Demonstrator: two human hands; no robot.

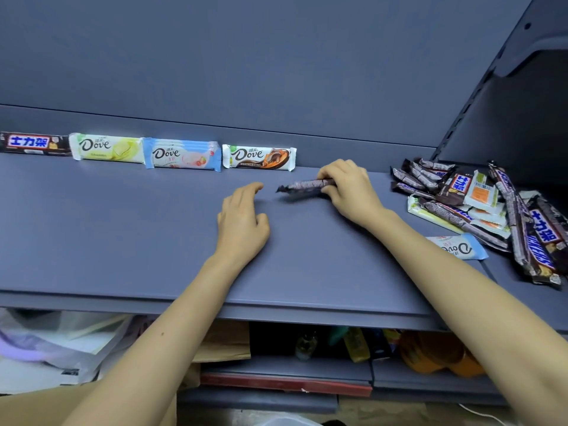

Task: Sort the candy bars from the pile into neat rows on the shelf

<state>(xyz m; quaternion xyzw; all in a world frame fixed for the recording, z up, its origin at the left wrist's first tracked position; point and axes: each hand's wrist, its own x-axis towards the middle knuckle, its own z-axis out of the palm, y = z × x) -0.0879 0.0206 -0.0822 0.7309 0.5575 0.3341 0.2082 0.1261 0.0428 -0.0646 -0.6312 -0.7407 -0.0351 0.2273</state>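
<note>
A row of bars lies along the back of the blue-grey shelf (123, 229): a dark Snickers bar (33, 143), a yellow Dove bar (107, 147), a blue-pink Dove bar (183, 154) and a brown Dove bar (259, 157). My right hand (347, 187) grips a dark brown candy bar (304, 185) by its right end, just above the shelf and in front of the row's right end. My left hand (242, 221) rests on the shelf with loosely curled fingers, holding nothing, a little left of that bar. The pile of candy bars (479, 207) lies at the shelf's right.
A light blue Dove bar (458, 245) lies upside down at the pile's near edge, beside my right forearm. An upper shelf bracket (522, 56) juts out at the top right. Below the shelf's front edge sit bags, boxes and bottles.
</note>
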